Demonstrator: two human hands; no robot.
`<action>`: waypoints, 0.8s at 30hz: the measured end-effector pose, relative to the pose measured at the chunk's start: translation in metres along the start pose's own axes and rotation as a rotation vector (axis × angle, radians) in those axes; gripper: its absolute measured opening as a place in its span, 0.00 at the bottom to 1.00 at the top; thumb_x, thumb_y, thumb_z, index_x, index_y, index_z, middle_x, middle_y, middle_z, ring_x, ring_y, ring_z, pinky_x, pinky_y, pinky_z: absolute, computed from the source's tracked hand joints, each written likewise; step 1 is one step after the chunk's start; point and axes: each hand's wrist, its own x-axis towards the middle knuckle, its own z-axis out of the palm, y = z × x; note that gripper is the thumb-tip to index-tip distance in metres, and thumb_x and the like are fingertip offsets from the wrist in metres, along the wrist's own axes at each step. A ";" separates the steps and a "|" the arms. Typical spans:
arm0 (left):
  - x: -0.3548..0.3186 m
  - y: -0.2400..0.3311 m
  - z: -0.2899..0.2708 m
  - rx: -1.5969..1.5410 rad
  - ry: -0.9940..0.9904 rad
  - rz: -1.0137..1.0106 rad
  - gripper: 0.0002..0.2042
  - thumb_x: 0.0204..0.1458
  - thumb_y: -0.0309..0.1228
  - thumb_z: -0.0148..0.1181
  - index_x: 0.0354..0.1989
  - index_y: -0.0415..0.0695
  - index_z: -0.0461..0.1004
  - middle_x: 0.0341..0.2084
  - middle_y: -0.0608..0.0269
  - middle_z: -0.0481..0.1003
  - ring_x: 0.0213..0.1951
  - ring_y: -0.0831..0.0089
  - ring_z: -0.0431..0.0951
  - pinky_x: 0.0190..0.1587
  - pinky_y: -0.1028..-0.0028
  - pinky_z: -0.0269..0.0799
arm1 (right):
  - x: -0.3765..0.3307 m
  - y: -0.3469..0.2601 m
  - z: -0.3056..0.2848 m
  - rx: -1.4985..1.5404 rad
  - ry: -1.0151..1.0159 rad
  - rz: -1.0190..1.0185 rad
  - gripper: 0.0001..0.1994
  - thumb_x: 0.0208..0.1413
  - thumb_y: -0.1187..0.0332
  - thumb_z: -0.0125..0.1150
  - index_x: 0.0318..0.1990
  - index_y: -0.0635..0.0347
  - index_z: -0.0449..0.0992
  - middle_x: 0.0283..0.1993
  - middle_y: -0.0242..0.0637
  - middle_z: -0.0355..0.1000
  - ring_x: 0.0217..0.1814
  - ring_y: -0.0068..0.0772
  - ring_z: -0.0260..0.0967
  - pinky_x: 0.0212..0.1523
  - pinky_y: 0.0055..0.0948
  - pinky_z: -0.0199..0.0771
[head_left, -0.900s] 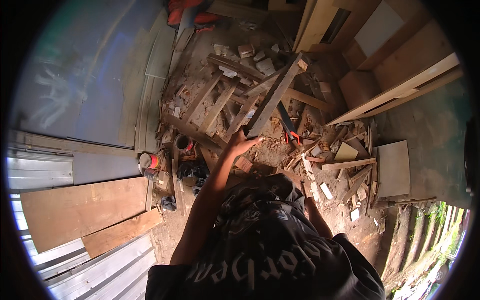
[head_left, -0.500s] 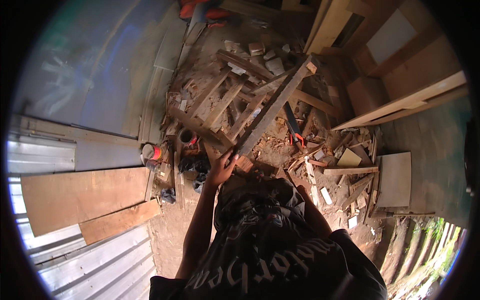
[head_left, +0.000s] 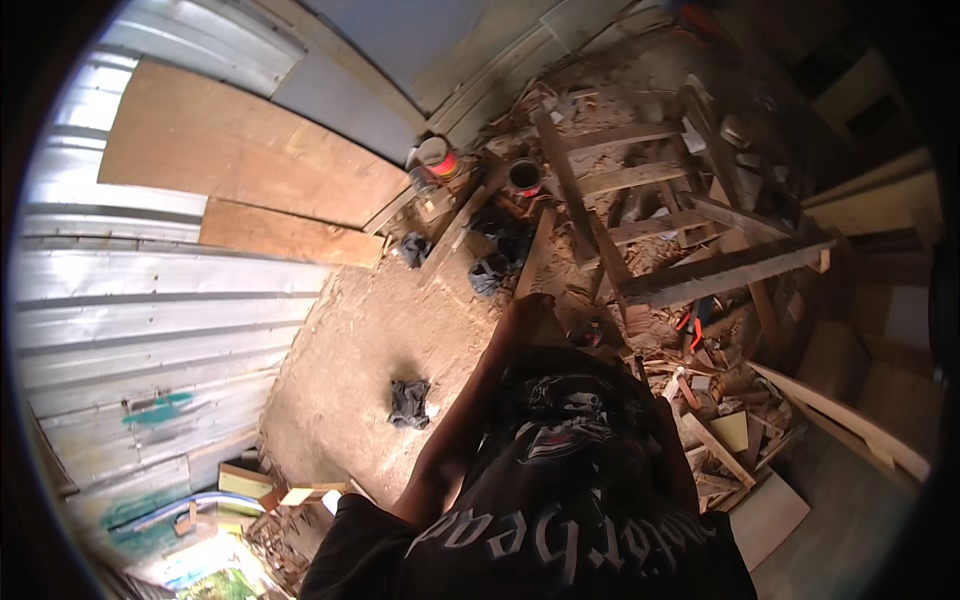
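Observation:
My left hand [head_left: 526, 310] is in front of my body, close to the lower end of a narrow plank [head_left: 536, 252]. Its fingers are dark and blurred, and I cannot make out whether they hold anything. Only the forearm of my right arm [head_left: 676, 450] shows; the hand is hidden past the shirt. Ahead and to the right, a thick wooden beam [head_left: 725, 272] slants over a rough frame of wooden slats [head_left: 630, 180]. A handsaw with orange on its handle [head_left: 693, 325] lies below the beam.
Scrap wood [head_left: 715, 440] litters the floor at right. A red-banded can [head_left: 437, 157], a dark open can [head_left: 524, 177] and black plastic bags [head_left: 490, 270] stand or lie ahead. A dark rag [head_left: 409, 403] lies on the dirt floor at left, before corrugated metal sheets [head_left: 150, 300].
My view has swung to the left, so the beam and slatted frame now sit farther right. My left hand has come away from the beam's near end.

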 end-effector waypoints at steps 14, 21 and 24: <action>-0.046 -0.016 -0.075 -0.026 0.404 -0.624 0.18 0.56 0.42 0.58 0.36 0.36 0.68 0.27 0.49 0.75 0.32 0.55 0.77 0.37 0.60 0.71 | -0.035 -0.135 -0.048 0.091 -0.147 0.081 0.26 0.59 0.49 0.56 0.29 0.70 0.70 0.12 0.39 0.62 0.13 0.36 0.65 0.19 0.39 0.67; -0.058 -0.105 -0.127 -0.211 0.186 -0.694 0.19 0.57 0.43 0.54 0.27 0.36 0.72 0.21 0.52 0.75 0.28 0.65 0.77 0.32 0.62 0.70 | -0.083 -0.215 0.014 0.318 -0.046 0.023 0.26 0.56 0.45 0.59 0.19 0.59 0.69 0.12 0.31 0.61 0.14 0.30 0.64 0.17 0.36 0.61; -0.056 -0.146 -0.147 -0.259 0.063 -0.752 0.21 0.58 0.45 0.52 0.28 0.37 0.75 0.21 0.53 0.76 0.29 0.67 0.78 0.34 0.63 0.71 | -0.087 -0.235 0.063 0.212 0.043 0.011 0.25 0.57 0.44 0.59 0.22 0.57 0.69 0.16 0.29 0.63 0.16 0.24 0.61 0.19 0.32 0.61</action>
